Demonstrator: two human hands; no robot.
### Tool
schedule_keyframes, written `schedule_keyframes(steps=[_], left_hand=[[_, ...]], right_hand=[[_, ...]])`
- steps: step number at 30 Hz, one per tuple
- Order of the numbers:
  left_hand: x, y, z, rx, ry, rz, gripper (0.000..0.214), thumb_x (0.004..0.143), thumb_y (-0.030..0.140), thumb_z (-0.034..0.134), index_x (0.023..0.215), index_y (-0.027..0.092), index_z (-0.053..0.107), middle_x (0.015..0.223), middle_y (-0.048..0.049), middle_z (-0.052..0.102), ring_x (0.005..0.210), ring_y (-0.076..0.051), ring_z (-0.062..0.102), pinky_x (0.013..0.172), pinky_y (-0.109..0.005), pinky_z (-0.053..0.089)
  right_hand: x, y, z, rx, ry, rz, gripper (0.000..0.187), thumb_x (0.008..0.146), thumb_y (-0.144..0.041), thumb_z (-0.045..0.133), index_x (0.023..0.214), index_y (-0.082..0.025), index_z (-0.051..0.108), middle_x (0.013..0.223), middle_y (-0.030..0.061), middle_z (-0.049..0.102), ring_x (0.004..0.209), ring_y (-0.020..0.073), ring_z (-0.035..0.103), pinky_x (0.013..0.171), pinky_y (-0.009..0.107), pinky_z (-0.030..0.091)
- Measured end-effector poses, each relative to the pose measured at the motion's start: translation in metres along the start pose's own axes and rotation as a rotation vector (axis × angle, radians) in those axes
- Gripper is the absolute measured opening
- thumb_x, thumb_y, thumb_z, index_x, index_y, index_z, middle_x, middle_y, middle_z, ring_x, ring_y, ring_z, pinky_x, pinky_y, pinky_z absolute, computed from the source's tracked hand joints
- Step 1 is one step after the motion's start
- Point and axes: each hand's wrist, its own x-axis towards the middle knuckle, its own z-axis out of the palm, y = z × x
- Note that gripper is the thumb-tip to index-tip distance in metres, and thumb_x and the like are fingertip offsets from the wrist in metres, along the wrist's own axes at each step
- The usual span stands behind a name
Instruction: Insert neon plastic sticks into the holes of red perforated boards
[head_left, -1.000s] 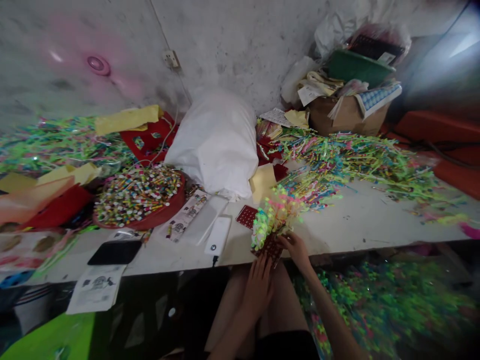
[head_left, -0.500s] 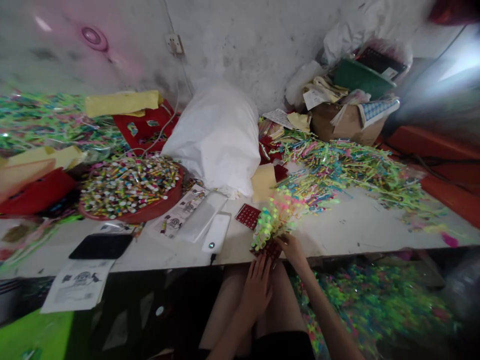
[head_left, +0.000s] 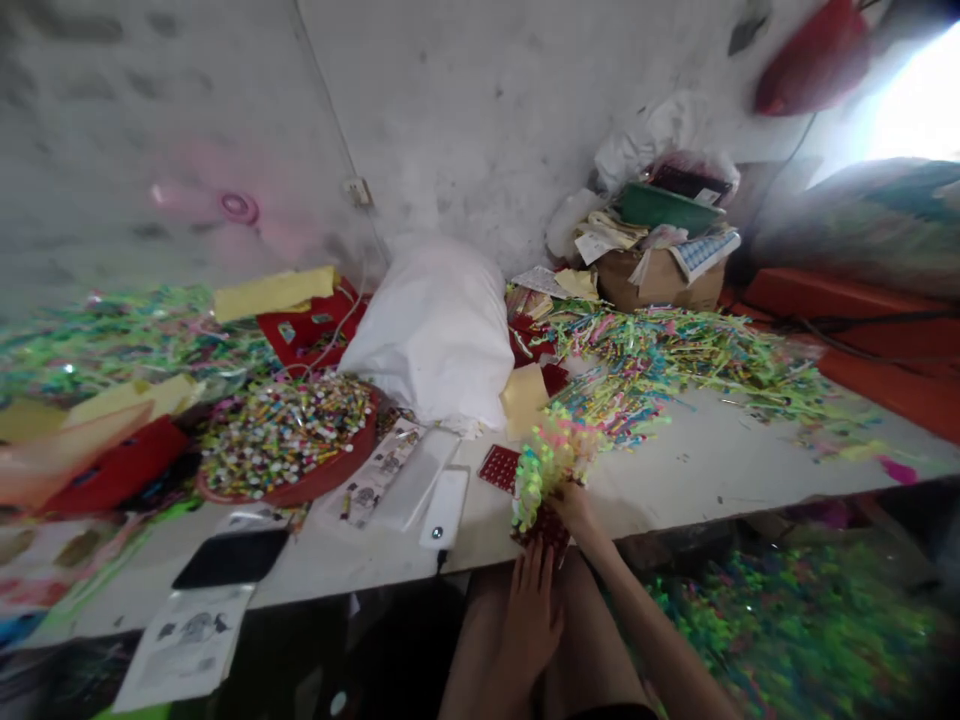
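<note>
A dark red board with holes (head_left: 553, 533) lies at the table's front edge, over my lap. Many soft green, yellow and pink pieces (head_left: 551, 455) stand in a dense bunch at its far end. My left hand (head_left: 532, 595) rests on the near part of the board, its fingers stretched out flat. At the right side of the bunch is my right hand (head_left: 574, 505), fingers bent together against the pieces. What those fingers pinch is too small and partly hidden. A second red holed board (head_left: 499, 467) lies just left of the bunch.
A red basin (head_left: 330, 480) full of small coloured parts stands left. A white sack (head_left: 435, 330) is at the back. Piled thin coloured sticks (head_left: 630, 360) cover the right rear. A white device (head_left: 446, 507) and a black phone (head_left: 231, 558) lie near the front edge.
The camera has tilted up, so the scene sits lower in the picture. My right hand has shifted slightly inward against the bunch; my left hand stays flat on the board.
</note>
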Motion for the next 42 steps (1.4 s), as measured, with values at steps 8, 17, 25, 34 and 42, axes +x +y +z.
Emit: schedule_keyframes(steps=[8, 17, 25, 34, 42], left_hand=[[0.004, -0.033, 0.043, 0.161, 0.293, 0.157, 0.09, 0.071, 0.018, 0.052, 0.146, 0.016, 0.002, 0.147, -0.0089, 0.032, 0.13, -0.029, 0.036, 0.101, -0.042, 0.039], [0.011, -0.024, 0.065, 0.16, 0.374, 0.04, 0.087, 0.076, 0.007, 0.042, 0.144, 0.022, -0.008, 0.137, -0.0055, 0.047, 0.125, -0.025, 0.044, 0.102, -0.041, 0.038], [0.0, -0.004, 0.035, -0.131, -0.082, -0.043, 0.099, 0.06, 0.01, 0.052, 0.146, 0.018, 0.003, 0.153, -0.0066, 0.004, 0.139, -0.03, 0.01, 0.112, -0.05, 0.02], [0.0, 0.002, 0.0, -0.257, -0.1, -0.058, 0.085, 0.079, 0.03, 0.051, 0.146, 0.019, 0.0, 0.154, -0.0057, -0.005, 0.14, -0.026, 0.0, 0.114, -0.048, 0.011], [0.002, 0.004, -0.007, -0.222, -0.098, -0.031, 0.082, 0.079, 0.029, 0.05, 0.146, 0.015, 0.006, 0.154, -0.0087, -0.002, 0.14, -0.025, -0.001, 0.114, -0.045, 0.008]], right_hand=[[-0.012, -0.024, -0.003, -0.123, 0.029, 0.06, 0.009, 0.068, -0.011, 0.057, 0.068, -0.012, 0.066, 0.072, 0.0082, 0.068, 0.065, 0.0151, 0.058, 0.055, 0.021, 0.036], [0.005, 0.026, -0.087, -0.209, -0.304, 0.35, 0.025, 0.086, -0.024, 0.045, 0.082, -0.012, 0.066, 0.071, 0.0081, 0.069, 0.057, 0.0148, 0.064, 0.051, 0.021, 0.045], [0.073, 0.065, -0.114, -0.846, 0.071, -0.099, 0.037, 0.085, -0.013, 0.042, 0.117, -0.016, 0.06, 0.127, 0.0143, 0.054, 0.125, 0.0237, 0.045, 0.089, 0.029, 0.045], [0.095, 0.092, -0.112, -0.795, -0.081, -0.205, 0.022, 0.078, -0.016, 0.048, 0.085, -0.017, 0.069, 0.096, 0.0138, 0.068, 0.096, 0.0232, 0.063, 0.082, 0.03, 0.047], [0.074, 0.076, -0.14, -0.158, -0.139, 0.199, 0.02, 0.064, -0.035, 0.063, 0.074, -0.018, 0.066, 0.075, 0.0076, 0.07, 0.067, 0.0211, 0.063, 0.059, 0.029, 0.049]])
